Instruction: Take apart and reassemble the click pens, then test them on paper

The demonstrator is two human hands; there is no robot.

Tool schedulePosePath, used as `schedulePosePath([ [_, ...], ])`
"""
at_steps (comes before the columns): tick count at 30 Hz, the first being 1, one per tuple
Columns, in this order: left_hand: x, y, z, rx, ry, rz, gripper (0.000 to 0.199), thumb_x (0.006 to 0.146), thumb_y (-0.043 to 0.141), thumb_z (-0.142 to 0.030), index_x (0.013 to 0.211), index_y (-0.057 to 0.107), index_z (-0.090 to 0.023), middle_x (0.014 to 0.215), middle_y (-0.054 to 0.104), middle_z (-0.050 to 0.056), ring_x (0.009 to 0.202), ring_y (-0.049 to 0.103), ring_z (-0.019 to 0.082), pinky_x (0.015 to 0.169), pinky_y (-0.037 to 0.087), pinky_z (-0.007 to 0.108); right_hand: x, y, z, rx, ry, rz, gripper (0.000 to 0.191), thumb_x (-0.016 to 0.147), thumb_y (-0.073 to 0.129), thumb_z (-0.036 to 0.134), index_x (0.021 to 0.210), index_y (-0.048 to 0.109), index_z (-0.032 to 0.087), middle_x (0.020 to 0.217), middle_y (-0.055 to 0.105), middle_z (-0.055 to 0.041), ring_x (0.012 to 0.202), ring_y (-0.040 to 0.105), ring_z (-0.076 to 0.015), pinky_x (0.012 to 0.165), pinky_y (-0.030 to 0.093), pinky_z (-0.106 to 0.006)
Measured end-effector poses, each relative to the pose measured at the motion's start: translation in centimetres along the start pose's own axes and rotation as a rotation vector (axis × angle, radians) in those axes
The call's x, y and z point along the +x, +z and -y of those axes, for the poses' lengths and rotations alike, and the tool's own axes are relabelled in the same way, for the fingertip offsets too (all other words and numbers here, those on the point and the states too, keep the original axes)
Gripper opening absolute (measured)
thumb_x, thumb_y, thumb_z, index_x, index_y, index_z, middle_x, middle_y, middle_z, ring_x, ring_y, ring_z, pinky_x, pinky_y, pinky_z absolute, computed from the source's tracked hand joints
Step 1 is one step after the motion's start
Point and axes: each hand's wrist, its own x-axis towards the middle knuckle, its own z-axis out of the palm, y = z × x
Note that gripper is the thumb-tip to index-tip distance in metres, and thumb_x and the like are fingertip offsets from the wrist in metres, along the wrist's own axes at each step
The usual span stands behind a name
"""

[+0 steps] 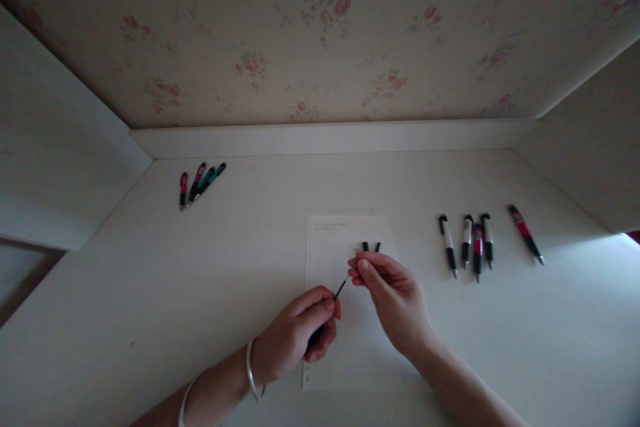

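Note:
My left hand (305, 327), with a silver bangle at its wrist, is closed around a dark pen part. A thin dark refill (341, 289) slants up from its fingertips toward my right hand (387, 290). The thumb and fingers of my right hand pinch the refill's pale upper end. Both hands are over a lined sheet of paper (325, 373) with faint writing near its top. Two small black pieces (365, 246) lie on the paper just beyond my right fingers, which partly hide them.
On the white desk (150, 293), several red and green pens (204, 180) lie at the back left. Several white and red pens (467, 240) lie in a group at the right, with a separate red pen (525, 233) farther right. Floral wallpaper rises behind.

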Motion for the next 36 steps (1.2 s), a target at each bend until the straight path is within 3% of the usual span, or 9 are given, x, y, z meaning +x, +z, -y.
schedulePosePath([
  [18,0.1,-0.2,0.3,0.015,-0.013,-0.004,0.032,0.093,0.053,-0.05,0.086,0.054,-0.018,0.055,0.049,-0.006,0.039,0.032,0.006,0.037,0.021,0.02,-0.2,0.2,0.3,-0.058,-0.037,-0.01,0.021,0.079,0.08,0.042,0.087,0.079,0.023,0.084,0.08,-0.0064,0.069,0.073,-0.0183,0.067,0.064,-0.034],
  [28,0.0,0.0,0.1,0.016,-0.008,-0.002,0.031,0.094,0.052,-0.048,0.086,0.054,-0.018,0.056,0.049,-0.006,0.04,0.032,0.006,0.037,0.021,0.02,-0.5,0.3,0.5,-0.135,-0.093,0.07,0.014,0.083,0.077,0.038,0.089,0.078,0.025,0.082,0.08,-0.0039,0.07,0.072,-0.0157,0.068,0.061,-0.029],
  [36,0.0,0.0,0.2,0.009,0.011,-0.013,0.031,0.094,0.053,-0.048,0.086,0.054,-0.018,0.055,0.048,-0.006,0.04,0.033,0.006,0.037,0.021,0.019,-1.1,0.0,-0.2,-0.194,-0.1,0.172,0.027,0.087,0.075,0.033,0.111,0.066,0.027,0.086,0.079,-0.0019,0.079,0.075,-0.0174,0.074,0.059,-0.029],
])
